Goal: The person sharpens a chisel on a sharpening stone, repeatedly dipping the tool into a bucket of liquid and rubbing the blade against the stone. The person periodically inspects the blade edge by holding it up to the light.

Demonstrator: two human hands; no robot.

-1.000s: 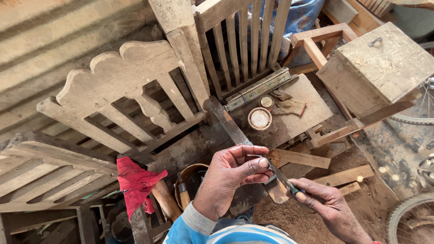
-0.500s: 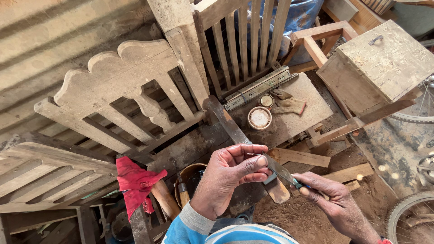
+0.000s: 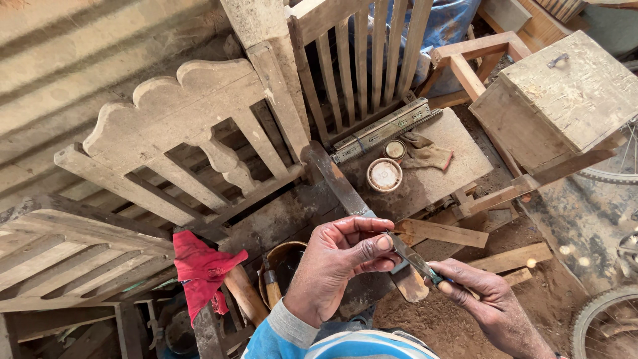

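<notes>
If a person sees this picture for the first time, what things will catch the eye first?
At bottom centre, the left hand pinches the tip of a thin metal blade, while the right hand grips its handle end. A bright red cloth hangs at lower left, and a carved wooden chair back lies across the upper left.

1. Dusty flat stone slab, set low among timber, carrying small items.
2. On slab: round tin lid, smaller round lid just beside, crumpled tan rag, metal drawer slide along far edge.
3. Sawdust-strewn earth floor below, bearing loose wooden offcuts.
</notes>
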